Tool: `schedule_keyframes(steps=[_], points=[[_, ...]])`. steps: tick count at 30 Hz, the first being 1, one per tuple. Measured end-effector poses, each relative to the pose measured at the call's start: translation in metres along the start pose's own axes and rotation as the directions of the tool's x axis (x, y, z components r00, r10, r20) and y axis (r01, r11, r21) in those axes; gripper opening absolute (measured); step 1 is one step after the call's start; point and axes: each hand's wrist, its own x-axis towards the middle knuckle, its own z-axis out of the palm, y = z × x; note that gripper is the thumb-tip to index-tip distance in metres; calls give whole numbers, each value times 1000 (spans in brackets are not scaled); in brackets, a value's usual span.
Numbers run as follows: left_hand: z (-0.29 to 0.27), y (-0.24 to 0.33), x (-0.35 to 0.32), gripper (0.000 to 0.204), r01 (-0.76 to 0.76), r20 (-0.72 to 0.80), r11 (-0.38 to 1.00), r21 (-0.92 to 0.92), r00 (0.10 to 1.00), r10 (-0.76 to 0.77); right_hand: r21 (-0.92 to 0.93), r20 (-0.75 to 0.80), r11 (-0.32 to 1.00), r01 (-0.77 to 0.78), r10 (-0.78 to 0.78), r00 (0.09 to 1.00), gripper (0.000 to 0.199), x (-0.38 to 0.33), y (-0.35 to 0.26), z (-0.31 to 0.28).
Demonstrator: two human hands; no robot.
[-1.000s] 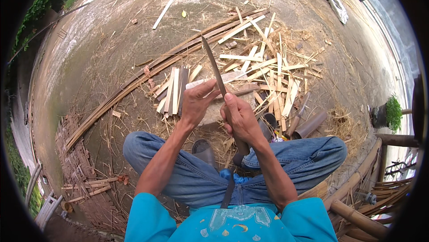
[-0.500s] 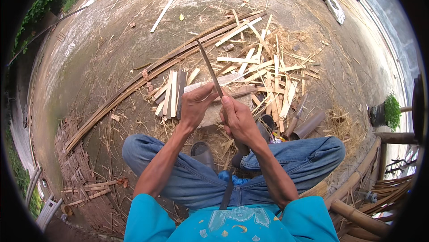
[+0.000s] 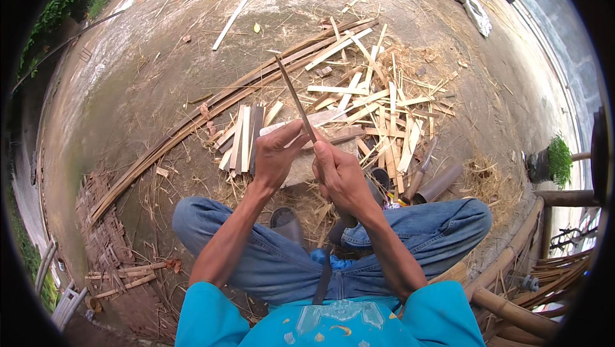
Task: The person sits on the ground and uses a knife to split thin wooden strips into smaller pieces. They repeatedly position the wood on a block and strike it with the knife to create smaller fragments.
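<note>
Hands at work over a littered floor, seen from above. The right hand (image 3: pixel 341 177) is closed around a long dark strip (image 3: pixel 291 88), which slants up and to the left from the fist, in front of the body; whether it is a blade or a slat cannot be told. The left hand (image 3: pixel 275 156) is just beside the right, its thumb and fingertips drawn together at the strip's left edge; whether they pinch it cannot be told. Both forearms come in over the bent legs, clad in blue jeans (image 3: pixel 224 238), below a teal shirt (image 3: pixel 214 315).

Beneath the hands lies a pale stone block (image 3: pixel 307 169). Near the left hand, a small row of short slats (image 3: pixel 240 142) lies side by side, pale and dark. Beyond the right hand, a loose heap of pale slats (image 3: pixel 381 107) lies crossed at many angles. A brown tube (image 3: pixel 440 182) lies near the right knee.

Farther out, a bundle of long brown strips (image 3: pixel 173 139) runs diagonally across the floor (image 3: pixel 154 59). A lone pale slat (image 3: pixel 230 24) lies well apart at the top. At the far right are a green potted plant (image 3: pixel 559 162) and thick bamboo poles (image 3: pixel 512 312).
</note>
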Motion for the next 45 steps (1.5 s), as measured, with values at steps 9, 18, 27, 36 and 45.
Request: schedule_keyframes(steps=[9, 18, 27, 36, 45], points=[[1, -4, -2, 32, 73, 13, 997, -7, 997, -73, 35, -37, 998, 45, -44, 998, 47, 1, 10, 9], [-42, -43, -7, 56, 155, 126, 721, 675, 939, -319, 18, -15, 999, 51, -51, 999, 51, 21, 27, 9], [-13, 21, -2, 57, 238, 12, 924, 299, 967, -253, -1, -36, 983, 181, -181, 983, 51, 24, 47, 31], [-29, 15, -3, 56, 301, -65, 887, 350, 953, -297, -154, -81, 983, -102, 91, 993, 57, 35, 186, 39], [-88, -20, 1, 51, 235, -162, 688, 687, 972, -170, 270, 0, 915, -301, 313, 950, 56, 22, 168, 56]])
